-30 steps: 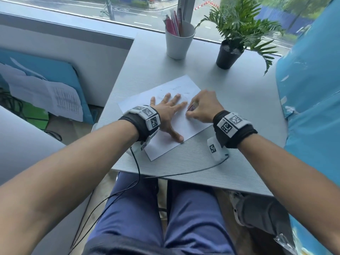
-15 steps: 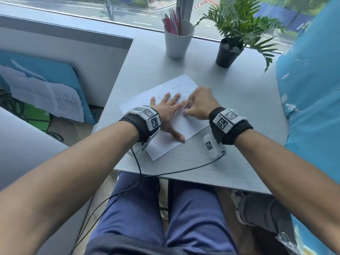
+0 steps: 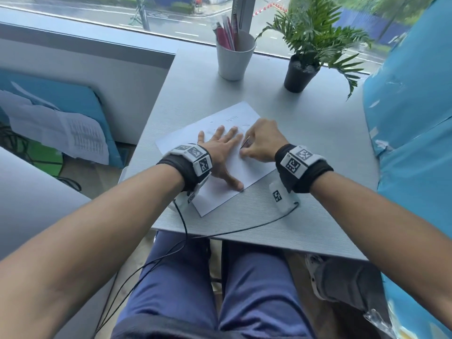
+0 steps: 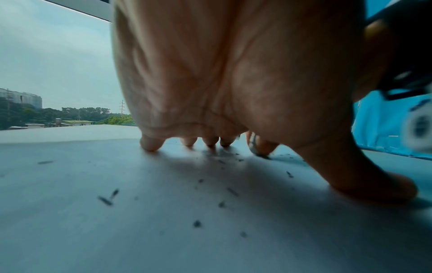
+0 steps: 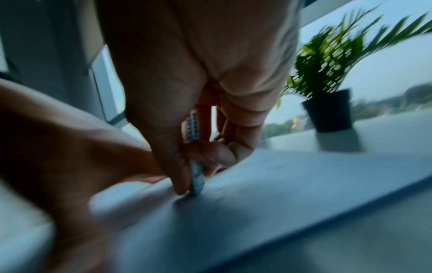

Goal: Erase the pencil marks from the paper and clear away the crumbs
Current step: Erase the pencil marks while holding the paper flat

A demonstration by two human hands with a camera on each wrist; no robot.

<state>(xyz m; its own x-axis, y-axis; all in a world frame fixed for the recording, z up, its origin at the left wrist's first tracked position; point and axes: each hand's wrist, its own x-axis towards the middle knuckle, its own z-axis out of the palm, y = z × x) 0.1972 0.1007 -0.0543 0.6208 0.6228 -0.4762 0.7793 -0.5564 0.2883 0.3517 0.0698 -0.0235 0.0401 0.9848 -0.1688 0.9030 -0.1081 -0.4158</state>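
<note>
Here the paper (image 3: pixel 221 152) lies flat on the gray tabletop (image 3: pixel 318 148), turned a bit sideways. The left hand (image 3: pixel 221 152) is spread wide, fingers straight, pressing down on the paper. The right hand (image 3: pixel 263 140) is just beside it on the right, fingers curled tight round a small eraser (image 3: pixel 247 143). The eraser's tip touches the paper next to the left fingers. A few faint pencil marks (image 3: pixel 232 118) show on the far part of the sheet. Little dark crumbs (image 4: pixel 210 184) lie all over the paper under the left hand. At the far side of the tabletop stand a white cup (image 3: pixel 235 61) with pens and, to its right, a plant (image 3: pixel 302 69) in a black pot.
</note>
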